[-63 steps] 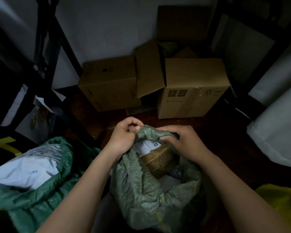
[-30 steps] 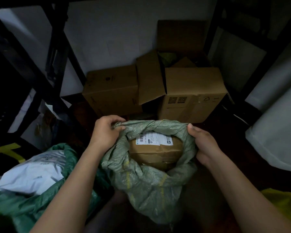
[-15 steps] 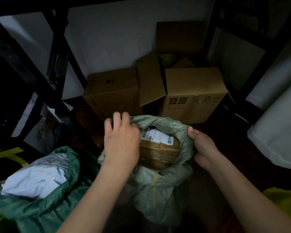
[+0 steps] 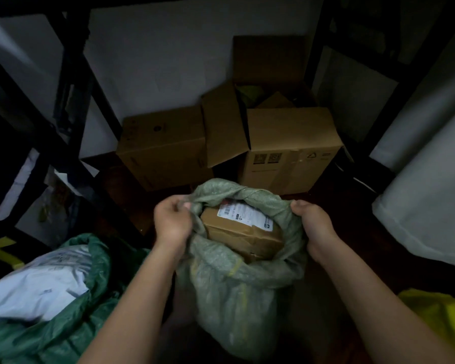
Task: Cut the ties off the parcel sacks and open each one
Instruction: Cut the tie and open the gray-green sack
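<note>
Woven pale-green sack [image 4: 237, 290] stands upright at centre, on the floor [image 4: 334, 206], mouth open and fabric rolled back around the rim. Left hand [image 4: 171, 222] is clenched on the left rim, fabric pinched between thumb and fingers. Right hand [image 4: 313, 224] is clenched on the right rim, fist closed over the bunched edge. The two hands are well apart, with the mouth stretched between them.

Inside the mouth: brown box [image 4: 241, 236], tilted, top face up, with a white label [image 4: 244, 214] stuck on it. Label has a barcode; print too small to read. Box sits just below the rim and fills most of the opening.

Lower left: darker green sack [image 4: 71, 329], also open, lying slumped, with a white mailer [image 4: 34, 287] showing in its mouth. It is just beside the pale sack; can't tell if they touch.

Behind, against the wall [image 4: 168, 61]: two cardboard cartons, closed carton [image 4: 163, 145] on the left, open carton [image 4: 292, 148] on the right with a flap hanging between them. Black rack frames [image 4: 71, 82] stand on both sides. White sack [image 4: 431, 198] at right edge, yellow bag [image 4: 444, 316] in the lower right corner. Lighting is dim; no tie visible on the pale sack.
</note>
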